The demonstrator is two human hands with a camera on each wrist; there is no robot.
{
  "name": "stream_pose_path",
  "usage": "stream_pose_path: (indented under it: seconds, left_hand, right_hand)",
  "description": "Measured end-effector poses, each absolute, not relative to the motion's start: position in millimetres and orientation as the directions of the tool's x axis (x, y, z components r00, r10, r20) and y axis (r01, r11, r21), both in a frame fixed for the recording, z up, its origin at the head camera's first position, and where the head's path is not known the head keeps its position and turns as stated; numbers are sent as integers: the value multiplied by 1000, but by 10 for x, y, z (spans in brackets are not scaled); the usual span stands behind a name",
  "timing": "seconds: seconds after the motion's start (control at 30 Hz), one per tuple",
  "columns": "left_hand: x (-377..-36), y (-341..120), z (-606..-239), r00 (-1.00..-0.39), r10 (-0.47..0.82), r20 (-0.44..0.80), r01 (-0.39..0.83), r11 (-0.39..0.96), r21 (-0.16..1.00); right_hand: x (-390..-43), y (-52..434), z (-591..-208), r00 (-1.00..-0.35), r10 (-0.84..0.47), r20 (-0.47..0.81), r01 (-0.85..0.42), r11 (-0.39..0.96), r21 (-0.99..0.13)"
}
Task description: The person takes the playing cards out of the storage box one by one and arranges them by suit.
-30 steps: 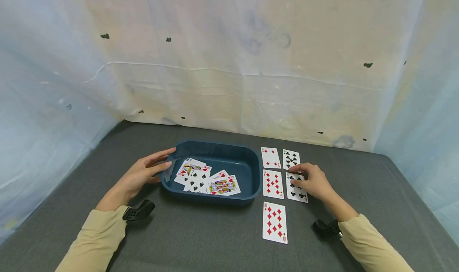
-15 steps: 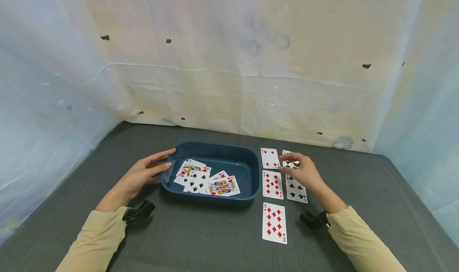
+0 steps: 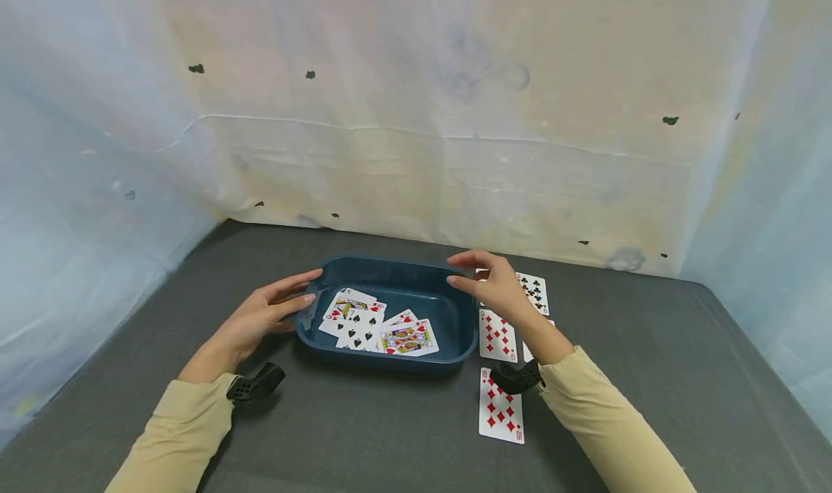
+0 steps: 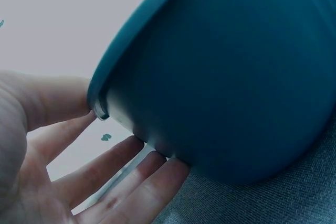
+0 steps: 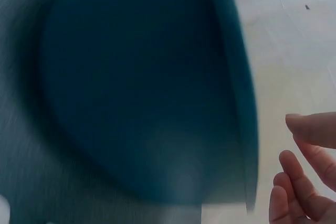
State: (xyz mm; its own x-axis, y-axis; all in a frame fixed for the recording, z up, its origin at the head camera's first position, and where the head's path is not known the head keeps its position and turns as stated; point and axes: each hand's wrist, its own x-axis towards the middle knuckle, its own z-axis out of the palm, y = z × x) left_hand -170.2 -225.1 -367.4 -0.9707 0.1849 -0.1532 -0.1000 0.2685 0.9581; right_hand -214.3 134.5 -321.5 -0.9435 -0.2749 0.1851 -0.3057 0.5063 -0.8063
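Observation:
A dark blue plastic tub (image 3: 390, 364) stands on the cloth-covered table. My left hand (image 3: 256, 316) is at its left end, thumb and index at the rim, the other fingertips against the outer wall in the left wrist view. Inside lie several face-up playing cards, among them a king (image 3: 408, 338) and a spade card (image 3: 360, 332). My right hand (image 3: 490, 282) hovers by the tub's far right corner, fingers and thumb apart, with nothing visible between them. Beneath this hand and forearm are partly hidden cards: the nine of diamonds (image 3: 497, 336), a club card (image 3: 534, 292) and the ten of diamonds (image 3: 500, 415).
Dark grey cloth (image 3: 351, 435) covers the table. A pale, wrinkled sheet (image 3: 416, 154) hangs along the back and both sides. Each wrist wears a black strap, the left strap (image 3: 256, 383) beside the tub's front left, the right strap (image 3: 516, 377) above the ten of diamonds.
My right hand has left the club cards and moved left, across the diamond cards, to the tub's right end. The left hand stays where it was, and the tub cards look unchanged.

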Motion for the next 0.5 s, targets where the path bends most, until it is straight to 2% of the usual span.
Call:
stream_pose_path:
  seconds: [0.23,0.5]
  left_hand:
    - [-1705,-2248,-3666,-969,186,-163,-112,259,959]
    - [-1715,-2250,-3678,-970,180,-164,-112,269,957]
  right_hand:
    - [-2149,1052,-3234,-922,-341,182,-335,469,-817]
    - [-2133,808,-3313,-883,-451,128,-371,504,-780]
